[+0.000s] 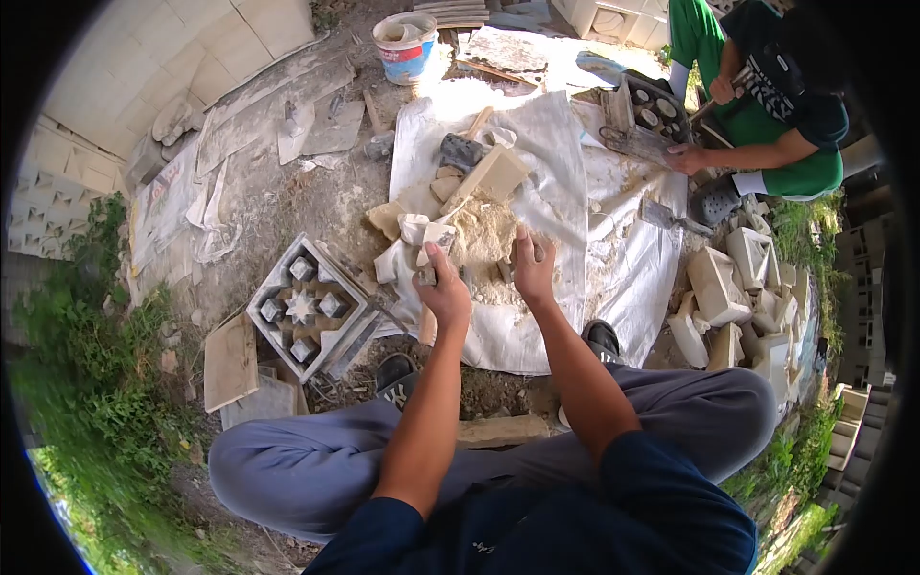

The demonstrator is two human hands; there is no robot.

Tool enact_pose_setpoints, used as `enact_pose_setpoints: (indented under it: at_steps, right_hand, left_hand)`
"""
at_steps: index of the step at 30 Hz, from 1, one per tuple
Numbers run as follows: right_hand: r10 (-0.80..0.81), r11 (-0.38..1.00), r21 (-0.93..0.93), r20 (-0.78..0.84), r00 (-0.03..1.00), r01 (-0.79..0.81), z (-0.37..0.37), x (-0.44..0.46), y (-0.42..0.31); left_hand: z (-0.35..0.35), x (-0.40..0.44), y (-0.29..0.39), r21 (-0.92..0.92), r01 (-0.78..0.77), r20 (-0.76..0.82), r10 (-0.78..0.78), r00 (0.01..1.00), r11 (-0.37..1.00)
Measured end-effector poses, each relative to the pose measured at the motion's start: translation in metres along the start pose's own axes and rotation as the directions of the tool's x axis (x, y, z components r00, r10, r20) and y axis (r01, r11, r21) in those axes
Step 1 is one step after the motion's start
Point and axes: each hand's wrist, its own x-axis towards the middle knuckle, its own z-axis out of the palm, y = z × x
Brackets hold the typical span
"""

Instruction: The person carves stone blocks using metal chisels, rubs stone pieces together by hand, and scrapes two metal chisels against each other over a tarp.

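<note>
My left hand is closed on a pale stone piece, its thumb on the near face. To the right, my right hand has its fingers curled beside a heap of sandy crumbs; what it holds, if anything, I cannot make out. Both hands are over a white sheet on the ground. Beyond them a pale block lies tilted on the heap, next to a dark-headed mallet. Broken pale chunks lie just left of my left hand.
A metal star-patterned mould lies at left, near boards. A bucket stands at the back. Another person crouches at upper right, hands at a metal mould. Broken blocks are piled at right.
</note>
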Motion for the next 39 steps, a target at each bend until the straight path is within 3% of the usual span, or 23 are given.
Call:
enact_pose_setpoints:
  at_steps: [1,2,3,5,6,7,8,9,11,12,14,18,19,22,23,27,30,32,33,34,35,37,39]
  right_hand:
    - [0.024,1.000,0.006,-0.003,1.000,-0.024,0.000,0.000,-0.003]
    - [0.046,0.999,0.013,-0.006,0.999,-0.046,0.001,0.004,-0.005]
    - [0.050,0.999,0.017,-0.009,0.999,-0.050,0.000,0.003,-0.011]
    - [-0.036,0.958,0.283,-0.028,0.999,0.042,-0.001,0.013,-0.034]
    - [-0.033,0.959,0.281,-0.030,0.999,0.040,0.000,0.017,-0.041]
    - [-0.030,0.958,0.285,-0.045,0.999,0.042,0.000,0.015,-0.045]
    - [-0.036,0.955,0.290,-0.063,0.997,0.053,0.001,0.013,-0.047]
    - [0.009,0.969,0.247,-0.052,0.999,0.004,0.003,0.007,-0.039]
    - [0.015,0.997,0.075,-0.049,0.999,-0.011,-0.002,-0.005,-0.002]
    - [0.008,1.000,-0.001,-0.070,0.998,-0.008,-0.001,-0.008,-0.006]
    - [0.013,1.000,0.029,-0.085,0.996,-0.011,0.001,-0.002,-0.020]
    - [-0.018,0.999,0.039,-0.074,0.997,0.021,0.003,0.002,-0.052]
    - [0.004,1.000,0.026,-0.066,0.998,-0.002,0.003,0.000,-0.041]
    - [-0.120,0.993,-0.010,-0.097,0.988,0.120,0.005,-0.017,0.003]
    - [-0.003,0.996,0.091,-0.098,0.995,0.012,0.004,-0.014,0.005]
    - [0.008,0.981,0.196,-0.098,0.995,0.011,0.001,0.001,-0.038]
    - [0.016,0.993,0.119,-0.060,0.998,-0.009,0.009,0.001,-0.078]
    - [0.025,0.993,0.115,-0.042,0.999,-0.020,0.011,-0.002,-0.042]
    - [-0.028,0.998,0.047,-0.022,0.999,0.029,0.010,-0.003,0.002]
    - [-0.079,0.997,-0.020,-0.001,0.997,0.079,0.009,-0.006,0.025]
    - [-0.034,0.976,0.214,-0.055,0.998,0.045,0.010,-0.012,0.013]
    - [0.021,0.980,0.199,-0.059,0.998,-0.009,0.009,0.001,-0.013]
    - [0.083,0.986,0.150,-0.094,0.992,-0.068,0.009,-0.001,-0.037]
  left_hand:
    - [-0.003,-0.003,-0.011,0.063,-0.063,0.041,0.061,0.997,0.996]
    - [-0.008,-0.002,-0.024,0.211,-0.262,0.118,0.242,0.963,0.942]
    - [-0.015,0.000,-0.041,0.346,-0.462,0.193,0.420,0.887,0.816]
    - [-0.023,0.011,-0.064,0.535,-0.704,0.326,0.655,0.682,0.467]
    - [-0.020,0.010,-0.056,0.459,-0.607,0.233,0.571,0.787,0.649]
    - [-0.016,0.008,-0.037,0.272,-0.309,0.094,0.294,0.951,0.911]
    - [-0.014,0.009,-0.028,0.120,-0.072,0.003,0.072,0.997,0.990]
    - [-0.016,0.010,-0.026,0.049,0.044,-0.032,-0.043,0.999,0.998]
    - [-0.021,0.015,-0.043,-0.082,0.063,-0.030,-0.066,0.997,0.995]
    - [-0.022,0.013,-0.058,-0.032,-0.012,-0.051,0.010,0.999,0.999]
    - [-0.028,0.009,-0.064,0.033,-0.073,-0.063,0.075,0.995,0.997]
    - [-0.029,0.013,-0.060,-0.117,0.075,-0.118,-0.089,0.989,0.990]
    - [-0.024,0.009,-0.053,0.098,-0.029,-0.200,0.048,0.979,0.995]
    - [-0.008,0.001,-0.028,-0.093,-0.009,-0.227,-0.012,0.974,0.996]
    - [-0.009,0.004,-0.029,-0.121,-0.017,-0.223,-0.011,0.975,0.993]
    - [-0.037,0.021,-0.054,-0.135,0.068,-0.192,-0.093,0.977,0.988]
    - [-0.024,0.012,-0.031,-0.161,0.109,-0.134,-0.131,0.982,0.981]
    - [-0.019,0.018,-0.039,-0.208,0.085,-0.179,-0.124,0.976,0.974]
    - [-0.013,0.019,-0.039,-0.179,0.041,-0.293,-0.093,0.951,0.983]
    - [-0.016,0.020,-0.041,-0.155,0.024,-0.258,-0.064,0.964,0.988]
    - [-0.019,0.022,-0.044,-0.133,0.005,-0.222,-0.035,0.974,0.991]
    - [-0.024,0.027,-0.051,-0.134,-0.008,-0.172,-0.015,0.985,0.991]
    - [-0.020,0.022,-0.053,-0.024,-0.112,-0.252,0.102,0.962,0.993]
